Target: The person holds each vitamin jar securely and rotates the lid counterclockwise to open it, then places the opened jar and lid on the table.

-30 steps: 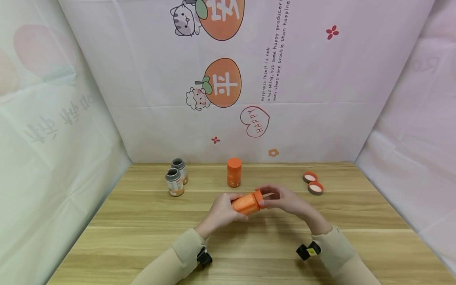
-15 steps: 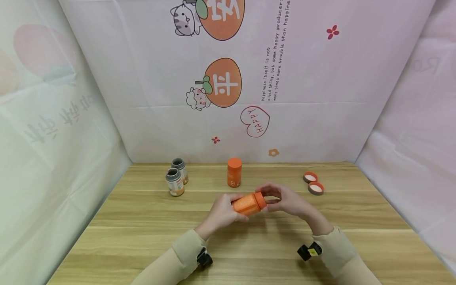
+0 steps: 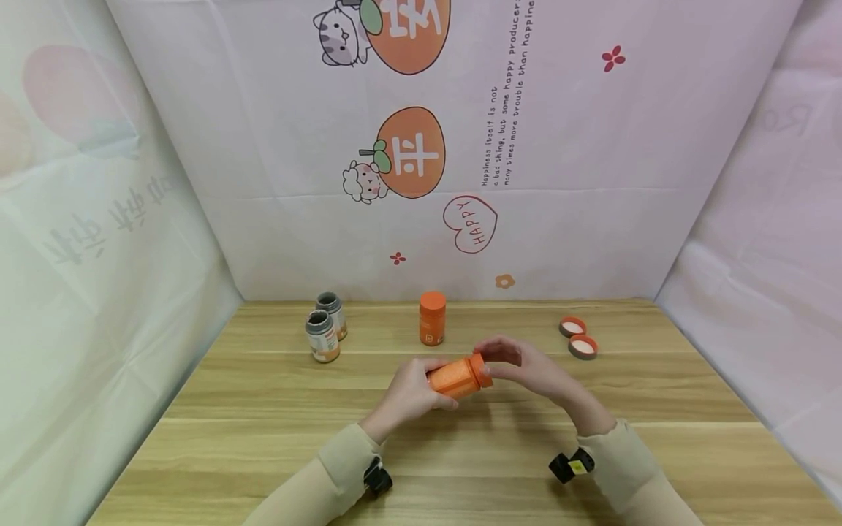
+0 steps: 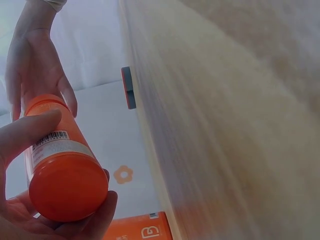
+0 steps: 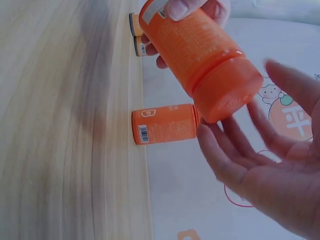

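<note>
My left hand (image 3: 409, 389) holds an orange plastic bottle (image 3: 454, 378), tilted, above the table. Its thumb lies along the label side in the left wrist view, and the other fingers wrap underneath. The bottle's orange screw cap (image 5: 227, 89) is on and points toward my right hand (image 3: 529, 369). That hand is spread about the cap, fingers loosely bent; the fingertips reach its edge, while the thumb tip lies close by, contact unclear. Behind the hands, a second orange bottle (image 3: 433, 319) stands upright with its cap on.
Two grey-necked, uncapped bottles, a front one (image 3: 323, 337) and a rear one (image 3: 332, 314), stand at the back left. Two orange-and-grey caps, a far one (image 3: 572, 326) and a near one (image 3: 582, 347), lie at the right on the wooden table (image 3: 263, 438). A printed white curtain (image 3: 566, 241) rises behind.
My right thumb dropped away from the cap half a second ago and has since come back up toward it. The left hand and its bottle have hardly moved.
</note>
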The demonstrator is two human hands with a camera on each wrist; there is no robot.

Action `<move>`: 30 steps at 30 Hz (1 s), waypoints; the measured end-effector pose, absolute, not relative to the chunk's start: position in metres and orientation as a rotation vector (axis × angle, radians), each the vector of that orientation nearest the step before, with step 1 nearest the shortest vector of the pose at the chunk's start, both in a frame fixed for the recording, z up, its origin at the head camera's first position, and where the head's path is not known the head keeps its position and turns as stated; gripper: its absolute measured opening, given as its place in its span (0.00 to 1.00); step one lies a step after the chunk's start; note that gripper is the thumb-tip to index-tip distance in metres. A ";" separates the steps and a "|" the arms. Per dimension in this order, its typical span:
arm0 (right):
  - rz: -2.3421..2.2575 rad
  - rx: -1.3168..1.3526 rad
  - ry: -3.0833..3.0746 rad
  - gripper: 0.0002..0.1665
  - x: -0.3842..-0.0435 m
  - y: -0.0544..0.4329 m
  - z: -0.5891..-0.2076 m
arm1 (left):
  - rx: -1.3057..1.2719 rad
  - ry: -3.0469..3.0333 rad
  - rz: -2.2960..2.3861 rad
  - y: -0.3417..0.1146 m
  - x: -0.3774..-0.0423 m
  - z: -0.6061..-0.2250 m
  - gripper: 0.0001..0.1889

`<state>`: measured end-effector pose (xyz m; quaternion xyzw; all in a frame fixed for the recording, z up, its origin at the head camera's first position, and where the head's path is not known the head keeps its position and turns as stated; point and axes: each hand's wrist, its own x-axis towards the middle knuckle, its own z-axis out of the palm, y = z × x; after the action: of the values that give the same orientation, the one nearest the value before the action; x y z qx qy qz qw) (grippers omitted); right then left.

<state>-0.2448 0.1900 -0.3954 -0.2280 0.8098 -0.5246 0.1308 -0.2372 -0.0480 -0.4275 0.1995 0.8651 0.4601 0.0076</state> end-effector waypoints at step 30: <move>-1.376 -0.368 2.374 0.34 -0.243 0.174 -0.396 | 0.640 2.741 1.413 -0.047 -0.238 -0.427 0.31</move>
<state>-0.2432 0.1737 -0.3965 -0.1306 0.8426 -0.4883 0.1857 -0.2376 -0.0469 -0.4266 0.2033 0.8703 0.4486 -0.0038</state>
